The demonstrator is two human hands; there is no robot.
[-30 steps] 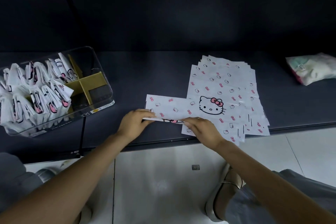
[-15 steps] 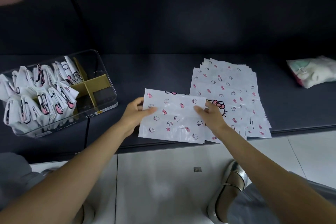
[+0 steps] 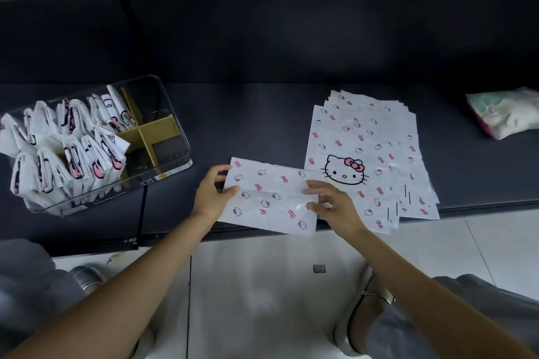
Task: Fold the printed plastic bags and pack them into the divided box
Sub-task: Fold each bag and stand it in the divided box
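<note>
I see two bare hands working at the near edge of a dark surface (image 3: 262,114) that runs across the middle of the frame. One printed plastic bag (image 3: 269,197), white with small pink bows and cat faces, lies in the centre, folded into a wide rectangle with a crease running across it; its lower edge hangs just past the surface's front edge.

My left hand (image 3: 210,195) is at the bag's left end. Its thumb lies on top of the bag and its fingers (image 3: 222,169) curl round the upper left corner, so the plastic is pinched between them. My right hand (image 3: 335,202) is at the bag's right end, fingers loosely spread, with the fingertips pinching the right edge.

To the right of centre, one fanned stack of flat bags (image 3: 364,151) lies on the surface; the top one shows a large cat face with a pink bow. I cannot count the sheets in the stack. The folded bag's right end overlaps this stack's left edge.

At the left of the frame stands one clear divided box (image 3: 172,114) with tan partitions. Its left compartments are packed with folded bags (image 3: 67,148) standing upright, roughly a dozen, though I cannot count them exactly. The two compartments at its right end look unfilled.

At the far right edge of the frame, one soft pale bundle (image 3: 507,114) rests on the surface, well apart from the bags. Below the surface is a pale tiled floor (image 3: 262,300), with two shoes visible, one under each arm.
</note>
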